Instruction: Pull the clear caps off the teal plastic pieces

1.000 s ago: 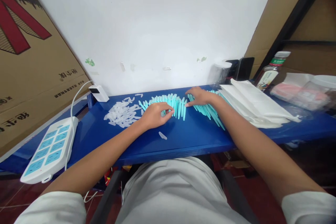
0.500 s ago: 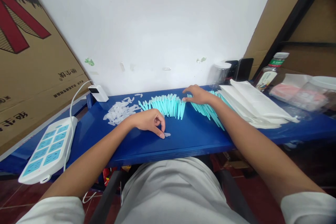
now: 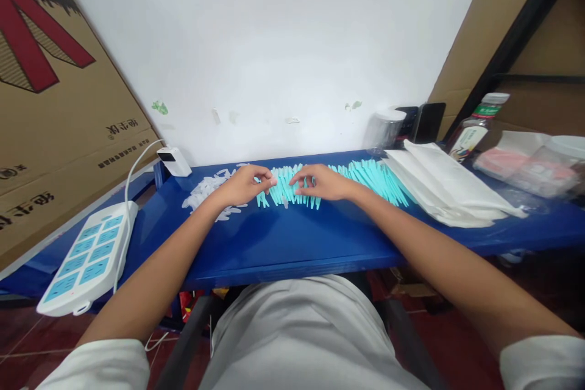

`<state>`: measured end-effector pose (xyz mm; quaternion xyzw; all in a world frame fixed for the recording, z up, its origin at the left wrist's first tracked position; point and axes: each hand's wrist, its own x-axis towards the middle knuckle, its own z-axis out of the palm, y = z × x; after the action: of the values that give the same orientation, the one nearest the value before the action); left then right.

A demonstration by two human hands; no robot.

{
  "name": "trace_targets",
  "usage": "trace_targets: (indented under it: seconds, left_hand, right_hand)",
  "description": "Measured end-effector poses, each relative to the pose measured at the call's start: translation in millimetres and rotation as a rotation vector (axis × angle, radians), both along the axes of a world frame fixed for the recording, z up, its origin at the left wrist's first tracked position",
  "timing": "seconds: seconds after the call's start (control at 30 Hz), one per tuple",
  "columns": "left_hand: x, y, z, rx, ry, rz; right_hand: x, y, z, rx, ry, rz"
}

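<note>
A row of teal plastic sticks (image 3: 286, 194) lies fanned on the blue table (image 3: 292, 237), with a second group of teal sticks (image 3: 375, 175) further right. My left hand (image 3: 242, 186) is pinched on a small clear plastic piece at the left end of the row. My right hand (image 3: 322, 184) rests on the middle of the row, its fingers curled and pinching at a teal stick. The two hands are a few centimetres apart. A pile of clear plastic pieces (image 3: 203, 190) lies just left of my left hand.
A white power strip (image 3: 86, 256) and a white charger (image 3: 172, 161) sit at the left. A stack of white bags (image 3: 448, 186), a clear jar (image 3: 382, 128), a bottle (image 3: 475, 122) and a black phone (image 3: 427, 122) stand at the right. A cardboard box (image 3: 55, 122) leans at the left.
My left hand picked the lone clear piece off the table's front and carried it back to the teal row. My right hand slid left from the right-hand group to meet it.
</note>
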<state>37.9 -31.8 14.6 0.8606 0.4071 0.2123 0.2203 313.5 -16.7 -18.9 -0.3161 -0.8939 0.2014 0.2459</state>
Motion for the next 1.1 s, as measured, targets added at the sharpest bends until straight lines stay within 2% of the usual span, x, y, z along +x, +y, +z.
trace_targets:
  seconds: [0.13,0.23,0.33,0.43,0.5,0.53,0.6,0.67,0.73,0.77,0.93,1.1]
  left_hand:
    - [0,5,-9.5,0.132,0.047,0.049]
    - [0,5,-12.4,0.191,0.074,0.052]
    - [1,1,-10.4,0.174,0.054,0.002]
    - [3,-3,-8.2,0.114,0.036,-0.109]
    - [4,-4,-8.8,0.061,0.042,-0.188]
    - [4,-4,-9.7,0.040,0.049,-0.217]
    - [6,-5,-12.1,0.014,0.065,-0.250]
    - [8,-7,-14.5,0.006,0.093,-0.264]
    - [10,-8,-16.3,0.002,0.124,-0.265]
    - [11,-9,-16.9,0.003,0.137,-0.263]
    - [13,-11,-18.5,0.046,0.192,-0.266]
    - [19,-18,-20.3,0.093,0.250,-0.247]
  right_hand:
    - [-14,-7,-7.8,0.044,-0.066,0.092]
    - [-15,-8,-10.1,-0.012,-0.062,0.159]
    - [-12,-10,-5.5,-0.104,-0.087,0.218]
    - [-4,-8,6.0,-0.185,-0.108,0.232]
    - [8,-2,15.1,-0.177,-0.062,0.123]
    - [16,2,19.1,-0.149,-0.036,0.019]
    - [38,12,25.1,-0.010,-0.047,-0.285]
    - [62,22,28.3,0.157,-0.158,-0.599]
    - [83,27,29.9,0.159,-0.315,-0.835]
    - [91,28,30.6,0.109,-0.393,-0.892]
    - [104,23,36.8,-0.168,-0.676,-0.915]
    - [100,20,40.6,-0.255,-0.771,-0.849]
